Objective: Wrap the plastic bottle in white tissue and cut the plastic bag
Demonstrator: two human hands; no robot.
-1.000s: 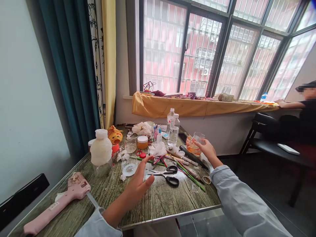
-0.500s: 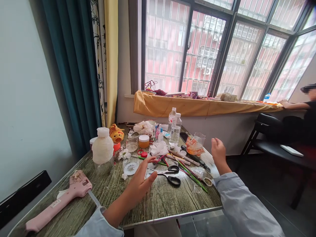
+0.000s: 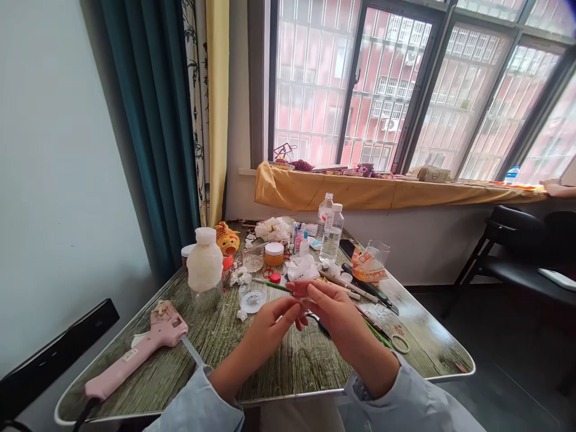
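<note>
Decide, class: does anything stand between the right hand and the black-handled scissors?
Nothing visible does. The right hand hangs over the scissors, which only partly show beneath it; the rest is hidden, so that part cannot be judged.

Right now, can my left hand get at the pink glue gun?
Likely yes: the glue gun lies left of your left hand, its handle uncovered, though that hand is up close to your right hand.
</note>
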